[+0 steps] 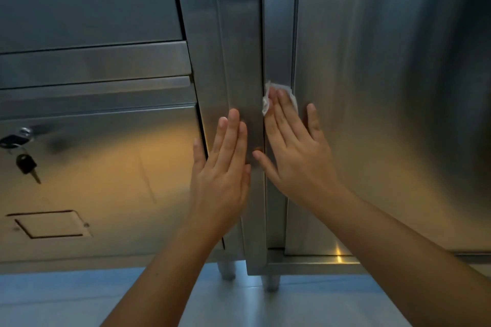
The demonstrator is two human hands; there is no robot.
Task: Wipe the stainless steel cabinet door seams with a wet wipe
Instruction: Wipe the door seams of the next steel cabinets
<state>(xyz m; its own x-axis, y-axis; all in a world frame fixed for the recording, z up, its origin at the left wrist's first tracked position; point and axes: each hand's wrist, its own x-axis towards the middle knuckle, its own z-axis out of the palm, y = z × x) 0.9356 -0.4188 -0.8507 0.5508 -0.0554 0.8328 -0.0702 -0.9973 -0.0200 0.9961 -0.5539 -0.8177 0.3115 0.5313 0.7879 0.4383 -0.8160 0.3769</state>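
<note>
A stainless steel cabinet fills the view, with a dark vertical seam (263,34) running between two upright frame strips. My right hand (295,146) lies flat with straight fingers and presses a white wet wipe (268,103) against the strip just right of that seam; the wipe shows above and left of my fingertips. The wide right door (385,87) begins beside my little finger. My left hand (225,162) rests flat and open on the strip left of the seam, holding nothing.
At the left are a lower door (106,180) with a lock and hanging black key (26,164), a small rectangular panel (50,224), and a drawer front above. Round cabinet feet (227,271) stand on a pale tiled floor (79,297).
</note>
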